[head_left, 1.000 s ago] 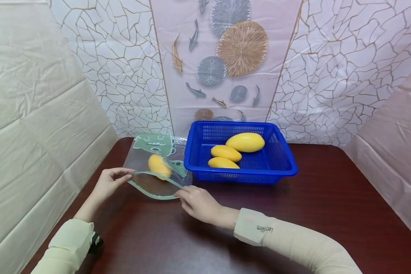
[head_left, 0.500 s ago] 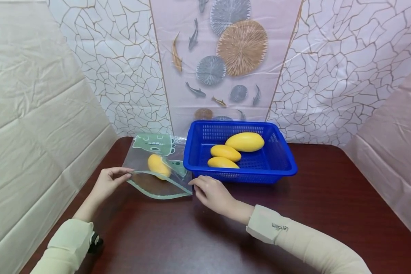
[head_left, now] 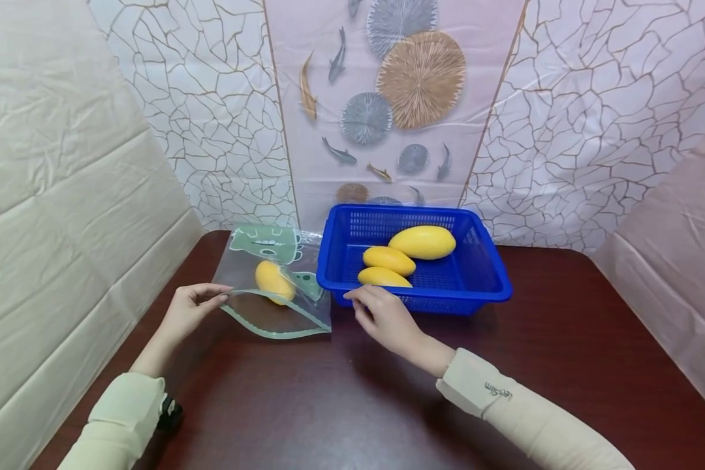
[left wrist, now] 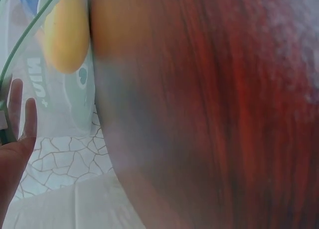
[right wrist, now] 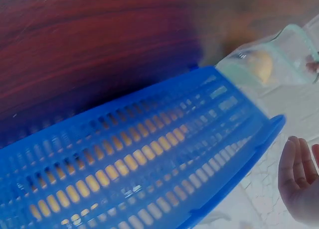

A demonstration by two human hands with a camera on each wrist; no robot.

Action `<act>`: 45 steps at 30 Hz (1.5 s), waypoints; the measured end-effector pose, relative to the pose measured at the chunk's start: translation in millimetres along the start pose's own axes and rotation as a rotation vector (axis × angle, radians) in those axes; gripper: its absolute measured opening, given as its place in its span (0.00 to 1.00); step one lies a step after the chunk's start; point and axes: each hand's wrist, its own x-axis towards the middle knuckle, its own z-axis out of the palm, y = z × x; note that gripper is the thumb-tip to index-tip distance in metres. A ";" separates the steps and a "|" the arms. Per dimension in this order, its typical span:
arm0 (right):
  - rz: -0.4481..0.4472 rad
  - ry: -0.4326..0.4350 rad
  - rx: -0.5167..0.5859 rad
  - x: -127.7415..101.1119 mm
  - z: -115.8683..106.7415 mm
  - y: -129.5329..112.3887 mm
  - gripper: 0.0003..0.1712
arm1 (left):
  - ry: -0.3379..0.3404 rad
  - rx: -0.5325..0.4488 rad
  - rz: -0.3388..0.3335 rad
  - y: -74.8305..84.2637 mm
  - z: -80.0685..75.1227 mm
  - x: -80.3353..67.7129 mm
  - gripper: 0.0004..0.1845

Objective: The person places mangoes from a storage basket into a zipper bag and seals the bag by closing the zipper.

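A clear bag [head_left: 273, 290] lies left of the blue basket [head_left: 482, 281], one mango [head_left: 273, 281] inside. The left hand [head_left: 185, 313] pinches its near-left mouth edge. The right hand [head_left: 384, 318], fingers relaxed, hovers at the basket's near rim; three mangoes [head_left: 421, 241] lie within.

Staged tabletop booth rather than a lived-in room: dark red-brown wooden table [head_left: 564, 339] hemmed in by creased cream sheeting [head_left: 64, 196] and hung backdrops, white crackle-patterned film [head_left: 593, 130] flanking a pale pink panel printed with fish and round fan shapes [head_left: 388, 98].
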 end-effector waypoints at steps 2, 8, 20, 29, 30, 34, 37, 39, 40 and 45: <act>-0.008 0.010 -0.019 1.5 -3.1 5.1 0.10 | 0.012 -0.012 -0.007 0.6 -0.1 -0.2 0.09; -0.061 0.049 -0.077 7.1 -10.9 19.3 0.11 | 0.003 -0.004 -0.005 -0.7 0.2 -1.3 0.10; 0.136 -0.053 -0.104 15.7 -27.2 49.8 0.12 | -0.011 -0.039 0.027 -0.2 4.2 -4.2 0.10; 0.201 -0.161 -0.138 21.5 -33.9 61.3 0.12 | 0.001 -0.040 0.013 -7.2 5.3 -2.8 0.10; 0.199 -0.173 -0.142 22.5 -34.5 62.9 0.13 | 0.001 -0.042 0.010 -7.8 5.4 -3.0 0.10; 0.209 -0.226 -0.145 29.2 -37.9 69.5 0.14 | 0.007 -0.040 0.014 -6.7 4.9 -3.7 0.10; 0.229 -0.289 -0.139 33.7 -40.7 73.5 0.14 | 0.014 -0.037 0.016 -6.6 4.1 -5.2 0.10; 0.239 -0.339 -0.138 35.7 -42.2 76.0 0.15 | 0.020 -0.036 0.018 -7.1 3.3 -6.0 0.10; 0.247 -0.367 -0.140 36.6 -42.6 77.4 0.15 | 0.022 -0.035 0.019 -7.5 2.9 -6.0 0.10; 0.273 -0.467 -0.161 41.2 -44.6 82.3 0.17 | 0.023 -0.037 0.019 -8.7 1.7 -4.4 0.09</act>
